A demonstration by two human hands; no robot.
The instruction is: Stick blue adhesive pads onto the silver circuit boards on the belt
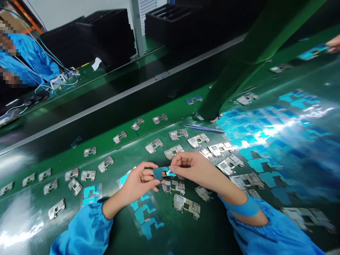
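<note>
We pinch the blue film piece (160,173) above the counter (132,156) between both hands: the left hand (139,182) has its fingers clenched on the left end, the right hand (190,166) on the right, along its long axis.

- tab (160,173): smooth blue plastic film
- sheets (273,141): glossy clear plastic with blue patches (very shiny under the lights)
- plates (183,205): bright silver metal
- tweezers (204,129): smooth metal
- mat (170,233): glossy green
- sleeve (82,230): blue cloth
- trays (106,35): matt black
</note>
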